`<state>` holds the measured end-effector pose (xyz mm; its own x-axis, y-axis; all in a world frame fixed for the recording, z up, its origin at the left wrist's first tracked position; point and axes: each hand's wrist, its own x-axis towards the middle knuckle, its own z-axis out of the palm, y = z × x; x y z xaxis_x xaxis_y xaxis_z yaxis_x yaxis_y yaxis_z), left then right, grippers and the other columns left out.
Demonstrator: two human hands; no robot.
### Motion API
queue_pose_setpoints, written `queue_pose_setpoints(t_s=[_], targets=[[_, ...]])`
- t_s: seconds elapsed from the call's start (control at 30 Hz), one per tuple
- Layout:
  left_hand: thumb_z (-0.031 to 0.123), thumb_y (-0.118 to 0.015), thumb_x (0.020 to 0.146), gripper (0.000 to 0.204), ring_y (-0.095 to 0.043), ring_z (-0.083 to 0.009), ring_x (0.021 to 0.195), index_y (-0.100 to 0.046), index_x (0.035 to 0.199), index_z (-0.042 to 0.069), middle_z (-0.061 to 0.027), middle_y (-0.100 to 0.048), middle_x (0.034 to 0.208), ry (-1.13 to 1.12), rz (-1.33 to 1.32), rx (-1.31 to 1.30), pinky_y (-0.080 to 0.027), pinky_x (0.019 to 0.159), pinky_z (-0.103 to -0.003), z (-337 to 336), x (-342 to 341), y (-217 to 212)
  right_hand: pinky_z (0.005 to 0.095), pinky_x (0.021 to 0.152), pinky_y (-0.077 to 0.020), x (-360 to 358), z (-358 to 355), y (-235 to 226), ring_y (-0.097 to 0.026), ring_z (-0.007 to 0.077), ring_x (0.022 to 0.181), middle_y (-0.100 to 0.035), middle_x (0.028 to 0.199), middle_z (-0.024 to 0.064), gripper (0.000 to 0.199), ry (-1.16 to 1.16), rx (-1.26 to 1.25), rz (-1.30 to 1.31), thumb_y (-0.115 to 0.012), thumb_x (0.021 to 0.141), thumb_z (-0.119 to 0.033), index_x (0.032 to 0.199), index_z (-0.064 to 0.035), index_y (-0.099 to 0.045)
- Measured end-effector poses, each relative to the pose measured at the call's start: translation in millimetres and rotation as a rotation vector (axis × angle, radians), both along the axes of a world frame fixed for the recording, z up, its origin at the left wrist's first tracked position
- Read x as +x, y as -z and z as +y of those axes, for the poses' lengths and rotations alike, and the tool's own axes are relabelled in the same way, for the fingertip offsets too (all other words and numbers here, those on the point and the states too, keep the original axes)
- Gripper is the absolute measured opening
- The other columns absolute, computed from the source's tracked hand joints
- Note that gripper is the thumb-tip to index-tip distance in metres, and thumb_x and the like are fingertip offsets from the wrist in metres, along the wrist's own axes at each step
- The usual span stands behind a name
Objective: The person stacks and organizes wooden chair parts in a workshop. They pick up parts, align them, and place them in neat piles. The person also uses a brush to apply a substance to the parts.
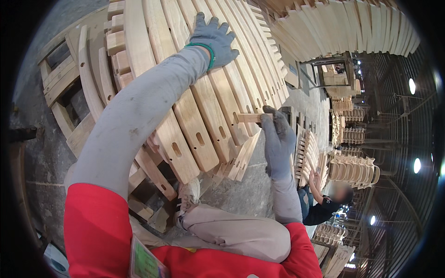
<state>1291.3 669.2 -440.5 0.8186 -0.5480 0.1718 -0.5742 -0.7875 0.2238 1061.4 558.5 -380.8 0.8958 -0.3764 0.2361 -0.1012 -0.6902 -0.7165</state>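
A stack of pale curved wooden slats (199, 111) fills the upper middle, with oval slots and small holes near their close ends. My left hand (214, 41), in a grey glove with a green cuff, lies spread on top of the slats with nothing in it. Lower right of it, my gloved right hand (279, 139) pinches a small flat wood strip (249, 118) between thumb and fingers. The strip's left end meets one slat near its slot; whether it enters the slot I cannot tell.
A wooden pallet (60, 83) lies under the stack at left. Another large pile of slats (347, 28) stands at the far right. A person (324, 199) in dark clothes works at a slat pile on the right. More wooden parts stacks (354, 169) stand behind.
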Motion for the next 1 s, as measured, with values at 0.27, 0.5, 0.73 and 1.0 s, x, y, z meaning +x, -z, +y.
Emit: queue_pose_setpoints(t_s=[0.27, 0.5, 0.73, 1.0], targets=[[0.052, -0.038, 0.089, 0.061, -0.025, -0.0290, 0.138, -0.041, 0.140, 0.018, -0.0076, -0.034, 0.147, -0.008, -0.003, -0.035, -0.010, 0.113, -0.055, -6, 10, 11, 0.0255, 0.062, -0.0481, 20, 8, 13, -0.064, 0.0147, 0.069, -0.068, 0.084, 0.0143, 0.022, -0.065, -0.179, 0.110, -0.061, 0.088, -0.013, 0.101, 0.0052, -0.064], [0.051, -0.038, 0.090, 0.060, -0.026, -0.0280, 0.138, -0.042, 0.139, 0.018, -0.0075, -0.034, 0.147, -0.023, -0.023, -0.047, -0.009, 0.113, -0.055, -4, 8, 6, 0.0276, 0.060, -0.0487, 16, 13, 12, -0.065, 0.0186, 0.066, -0.068, 0.083, 0.0154, 0.021, -0.101, -0.254, 0.032, -0.060, 0.088, -0.014, 0.097, 0.0051, -0.065], [0.051, -0.039, 0.090, 0.059, -0.028, -0.0281, 0.137, -0.043, 0.139, 0.018, -0.0076, -0.036, 0.145, -0.005, -0.020, -0.065, -0.010, 0.113, -0.056, -3, 6, 3, 0.0243, 0.067, -0.0469, 11, 14, 3, -0.061, 0.0109, 0.073, -0.065, 0.078, 0.0117, 0.021, 0.000, -0.045, 0.090, -0.061, 0.087, -0.012, 0.101, 0.0043, -0.065], [0.050, -0.037, 0.091, 0.057, -0.028, -0.0289, 0.137, -0.044, 0.137, 0.017, -0.0086, -0.038, 0.144, -0.005, -0.031, -0.070, -0.010, 0.112, -0.057, -3, 9, 7, 0.0225, 0.069, -0.0466, -10, 38, 4, -0.060, 0.0099, 0.075, -0.066, 0.083, 0.0080, 0.023, 0.050, 0.159, 0.045, -0.064, 0.087, -0.013, 0.103, 0.0045, -0.064]])
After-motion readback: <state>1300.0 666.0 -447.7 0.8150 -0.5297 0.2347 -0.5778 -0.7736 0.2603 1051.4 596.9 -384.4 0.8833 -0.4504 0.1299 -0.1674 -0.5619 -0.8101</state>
